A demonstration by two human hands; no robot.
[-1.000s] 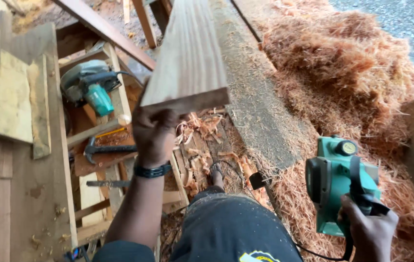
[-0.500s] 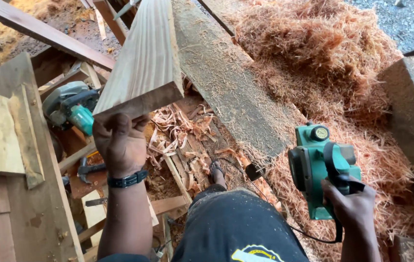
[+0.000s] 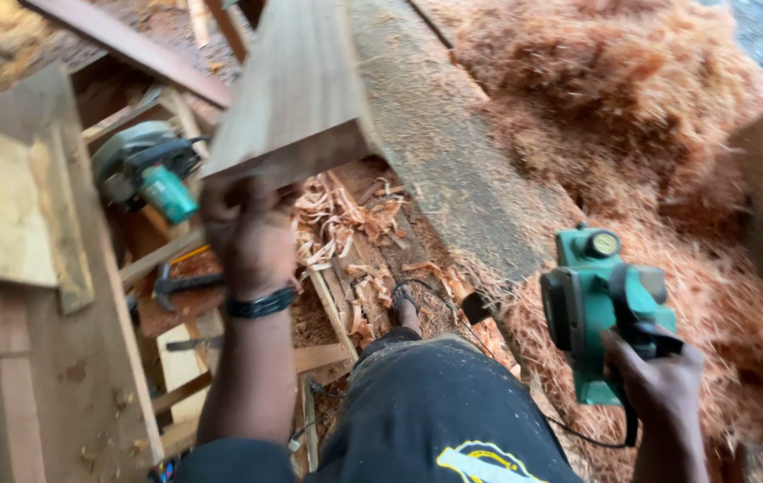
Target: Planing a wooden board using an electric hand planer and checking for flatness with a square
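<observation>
While left hand (image 3: 252,234) grips raised plank (image 3: 296,98), green planer (image 3: 603,309) carried lower, rightward

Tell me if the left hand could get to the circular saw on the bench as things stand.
Probably not right now. The left hand is gripping the end of the wooden plank, so it is occupied. The circular saw lies just beside it with nothing between them, so it looks reachable once the plank is let go.

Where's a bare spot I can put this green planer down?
The long grey plank between the lifted board and the shavings heap is mostly bare. The flat wood panel at far left is also open. It is crowded below the left hand: circular saw, hammer, curled shavings. The right hand holds the planer.
</observation>
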